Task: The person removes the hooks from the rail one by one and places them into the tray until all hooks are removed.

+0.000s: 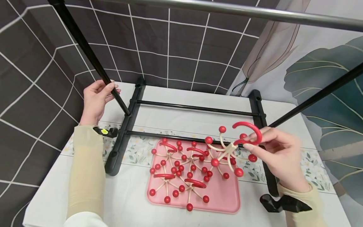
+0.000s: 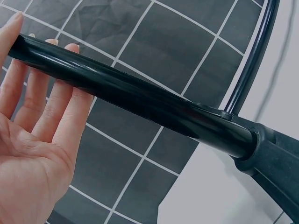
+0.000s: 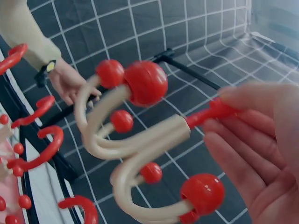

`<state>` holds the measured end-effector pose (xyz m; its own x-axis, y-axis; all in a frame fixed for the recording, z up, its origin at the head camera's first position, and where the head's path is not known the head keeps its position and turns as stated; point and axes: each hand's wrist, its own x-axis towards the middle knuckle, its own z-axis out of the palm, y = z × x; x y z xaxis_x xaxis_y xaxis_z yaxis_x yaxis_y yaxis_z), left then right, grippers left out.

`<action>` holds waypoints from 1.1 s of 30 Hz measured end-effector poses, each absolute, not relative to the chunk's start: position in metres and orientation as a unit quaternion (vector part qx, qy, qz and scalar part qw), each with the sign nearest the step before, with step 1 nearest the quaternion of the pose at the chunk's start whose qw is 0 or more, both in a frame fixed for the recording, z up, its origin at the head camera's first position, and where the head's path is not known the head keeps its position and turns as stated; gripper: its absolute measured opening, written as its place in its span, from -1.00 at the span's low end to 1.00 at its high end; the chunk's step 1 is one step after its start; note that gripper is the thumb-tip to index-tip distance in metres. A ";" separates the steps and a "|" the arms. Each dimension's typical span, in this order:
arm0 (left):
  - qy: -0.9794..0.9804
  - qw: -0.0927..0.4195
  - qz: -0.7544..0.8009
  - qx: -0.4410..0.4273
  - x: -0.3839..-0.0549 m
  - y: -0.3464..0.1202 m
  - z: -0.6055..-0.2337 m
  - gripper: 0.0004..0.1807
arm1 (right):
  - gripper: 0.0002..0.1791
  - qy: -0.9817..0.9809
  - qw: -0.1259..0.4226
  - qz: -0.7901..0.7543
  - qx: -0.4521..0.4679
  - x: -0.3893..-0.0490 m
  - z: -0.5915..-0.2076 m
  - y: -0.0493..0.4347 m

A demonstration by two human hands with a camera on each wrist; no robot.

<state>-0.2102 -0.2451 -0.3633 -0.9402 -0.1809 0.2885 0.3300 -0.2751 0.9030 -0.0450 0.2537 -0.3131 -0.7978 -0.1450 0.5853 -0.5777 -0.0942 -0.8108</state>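
Note:
My right hand [image 1: 283,154] pinches the red hook [image 1: 257,132] of a hanger with curved cream arms tipped by red balls [image 1: 239,172]. It is held up above the right side of a pink tray [image 1: 224,203]. In the right wrist view its cream stem [image 3: 163,135] points away from the fingers and the arms fan out. On the tray lie several hangers [image 1: 164,176] of the same kind, crowded together. My left hand [image 1: 94,102] holds the black upright pole [image 2: 140,100] of a rack near its foot, with thumb and fingers on opposite sides.
The rack's side foot [image 1: 119,151] and lower crossbars [image 1: 195,108] stand on the white table behind the tray. A grey top bar [image 1: 227,9] crosses overhead. A second slanted pole [image 1: 317,96] rises at right. Dark checked cloth [image 1: 150,37] hangs behind.

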 end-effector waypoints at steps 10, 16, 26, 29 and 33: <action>-0.578 0.163 -0.797 -0.056 -0.210 -0.245 -0.361 -0.75 | -0.74 -0.641 0.087 0.683 0.340 -0.023 -0.325 0.263; -0.578 0.160 -0.798 -0.056 -0.210 -0.244 -0.361 -0.77 | -0.62 -0.655 0.042 0.663 0.360 -0.014 -0.343 0.262; -0.574 0.159 -0.801 -0.064 -0.212 -0.245 -0.361 -0.75 | -0.52 -0.697 0.002 0.653 0.296 -0.004 -0.378 0.270; -0.576 0.158 -0.800 -0.064 -0.211 -0.245 -0.362 -0.75 | -0.54 -0.703 -0.003 0.654 0.280 -0.003 -0.384 0.271; -0.577 0.157 -0.799 -0.063 -0.211 -0.245 -0.362 -0.77 | -0.57 -0.711 -0.016 0.652 0.264 -0.002 -0.389 0.271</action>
<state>-0.2107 -0.2448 -0.3621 -0.9432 -0.1778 0.2807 0.3223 -0.2840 0.9030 -0.0015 0.2712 -0.3892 -0.8601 -0.3962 0.3214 -0.3543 0.0106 -0.9351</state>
